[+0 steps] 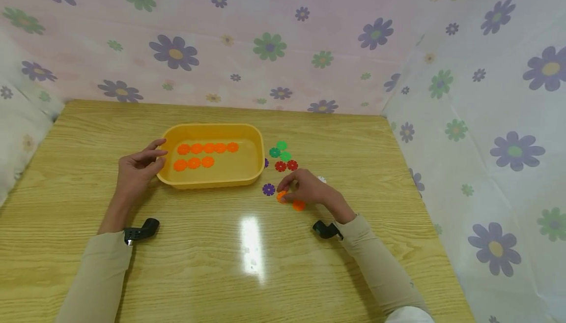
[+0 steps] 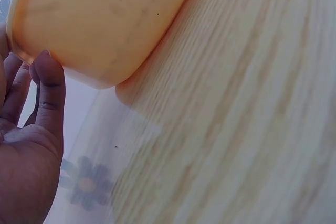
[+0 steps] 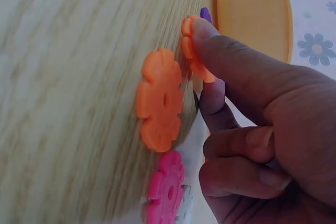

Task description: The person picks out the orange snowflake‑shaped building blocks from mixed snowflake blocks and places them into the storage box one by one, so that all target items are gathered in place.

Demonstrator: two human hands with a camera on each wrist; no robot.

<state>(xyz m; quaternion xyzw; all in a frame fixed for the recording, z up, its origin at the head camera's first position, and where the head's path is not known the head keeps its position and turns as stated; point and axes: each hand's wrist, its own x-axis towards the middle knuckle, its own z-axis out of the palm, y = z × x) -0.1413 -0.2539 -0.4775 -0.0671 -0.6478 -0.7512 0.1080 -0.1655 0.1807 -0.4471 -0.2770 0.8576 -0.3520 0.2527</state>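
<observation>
In the head view my left hand [image 1: 137, 168] grips the left rim of a yellow plastic tub [image 1: 212, 184], thumb against its outer wall and fingers at the edge. Inside the tub lie two rows of orange flower-shaped discs [image 1: 194, 163]. My right hand [image 1: 307, 188], to the right of the tub, pinches one orange flower-shaped disc [image 3: 189, 45] between thumb and forefinger, its other fingers curled in. Beside that hand a second orange disc [image 3: 160, 100] lies on the table, with a pink disc [image 3: 167, 187] close by it.
Purple [image 1: 268, 189], red [image 1: 280, 166], dark green [image 1: 274, 152] and light green [image 1: 281, 145] discs are scattered right of the tub. A white disc [image 1: 322, 179] shows behind the right wrist. Flowered cloth [image 1: 265, 82] hangs along the back of the wooden table [image 1: 190, 264].
</observation>
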